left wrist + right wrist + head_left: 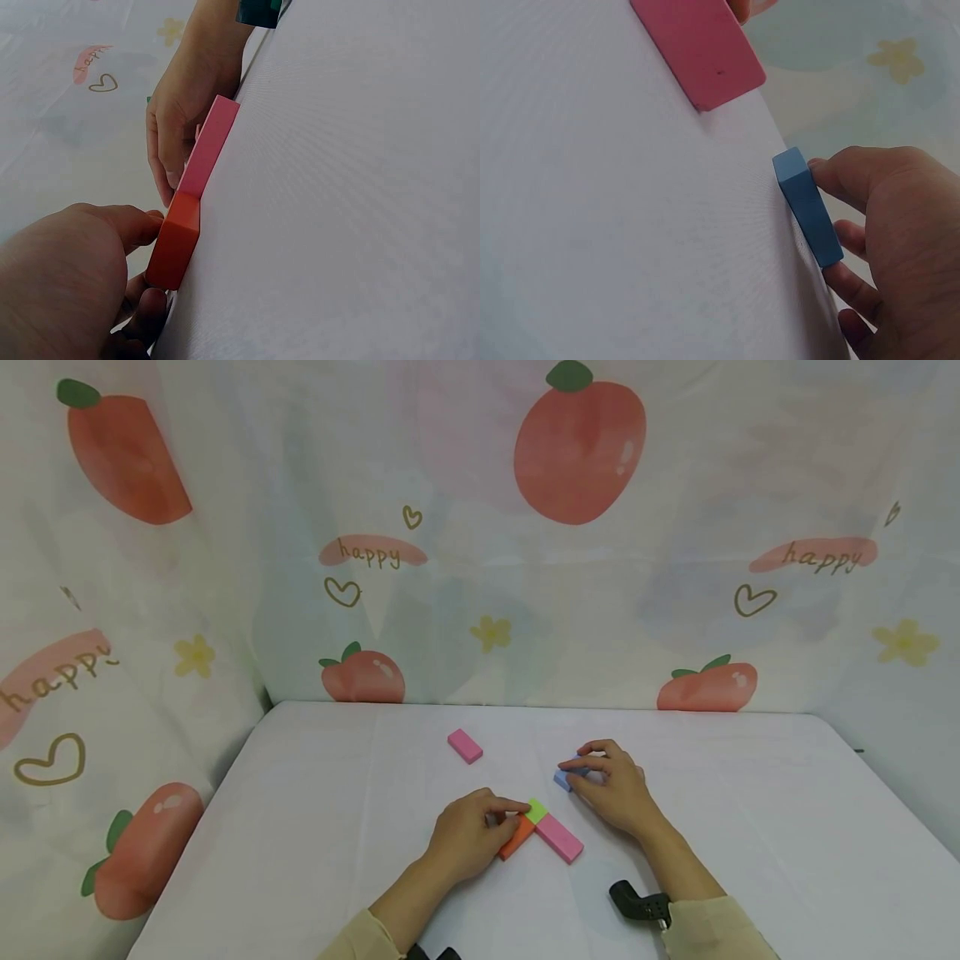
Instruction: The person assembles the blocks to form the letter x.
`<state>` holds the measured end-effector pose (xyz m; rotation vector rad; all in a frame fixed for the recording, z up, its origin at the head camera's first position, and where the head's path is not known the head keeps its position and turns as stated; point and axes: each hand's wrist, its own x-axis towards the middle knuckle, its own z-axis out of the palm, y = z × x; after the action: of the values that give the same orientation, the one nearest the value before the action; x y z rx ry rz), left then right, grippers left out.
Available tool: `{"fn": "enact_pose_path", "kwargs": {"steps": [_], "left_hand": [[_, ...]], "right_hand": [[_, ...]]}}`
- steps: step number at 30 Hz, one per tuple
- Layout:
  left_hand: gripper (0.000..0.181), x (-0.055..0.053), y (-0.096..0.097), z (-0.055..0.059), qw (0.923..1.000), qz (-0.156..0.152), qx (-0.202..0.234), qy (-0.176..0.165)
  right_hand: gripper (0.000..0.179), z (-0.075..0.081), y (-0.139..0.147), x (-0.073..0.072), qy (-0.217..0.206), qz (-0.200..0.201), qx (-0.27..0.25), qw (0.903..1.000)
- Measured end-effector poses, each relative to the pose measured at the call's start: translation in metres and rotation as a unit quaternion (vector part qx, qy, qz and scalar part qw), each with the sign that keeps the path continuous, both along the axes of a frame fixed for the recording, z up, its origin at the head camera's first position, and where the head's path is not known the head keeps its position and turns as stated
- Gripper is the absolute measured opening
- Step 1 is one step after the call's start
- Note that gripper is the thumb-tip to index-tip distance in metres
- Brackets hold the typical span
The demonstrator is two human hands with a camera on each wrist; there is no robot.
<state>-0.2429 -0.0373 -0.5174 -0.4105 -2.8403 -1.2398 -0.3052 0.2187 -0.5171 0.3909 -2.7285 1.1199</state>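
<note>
On the white table, an orange block (517, 839) and a long pink block (561, 840) meet at an angle beside a lime-green block (536, 811). My left hand (471, 832) holds the orange block, its thumb against the side and the index finger reaching to the green block. In the left wrist view the orange block (175, 244) stands end to end with the pink one (210, 146). Farther right, my right hand (619, 789) pinches a blue block (564, 778) between thumb and fingers. The right wrist view shows that blue block (810, 210) low over or on the table.
A second pink block (465, 747) lies alone farther back on the table (315, 827). A cloth printed with fruit (580, 452) and flowers hangs behind and to the left. Black wrist devices (637, 903) sit at the sleeves.
</note>
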Motion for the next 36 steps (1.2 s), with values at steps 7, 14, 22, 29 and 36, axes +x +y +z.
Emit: {"fn": "enact_pose_path", "kwargs": {"steps": [7,14,22,29,36], "left_hand": [[0.022,0.0,0.0002,0.0004,1.0,0.0,-0.003,0.0],[0.022,0.0005,0.0,0.0022,1.0,0.0,-0.002,-0.004],[0.023,0.0013,0.0001,0.0024,1.0,-0.002,-0.002,0.001],[0.023,0.0008,0.0004,0.0016,1.0,0.0,-0.005,0.0],[0.023,0.0015,0.0009,0.0023,1.0,0.0,-0.001,0.006]], "right_hand": [[0.019,-0.0008,0.0003,-0.0002,0.001,0.003,-0.001,1.0],[0.018,0.0,0.0,-0.0001,0.002,0.006,-0.002,1.0],[0.018,0.0005,-0.0002,0.0003,-0.002,0.009,0.002,1.0],[0.018,0.0003,0.0001,0.0002,-0.006,0.013,0.004,0.9999],[0.017,0.0016,-0.0008,0.001,-0.01,0.015,0.002,0.9998]]}}
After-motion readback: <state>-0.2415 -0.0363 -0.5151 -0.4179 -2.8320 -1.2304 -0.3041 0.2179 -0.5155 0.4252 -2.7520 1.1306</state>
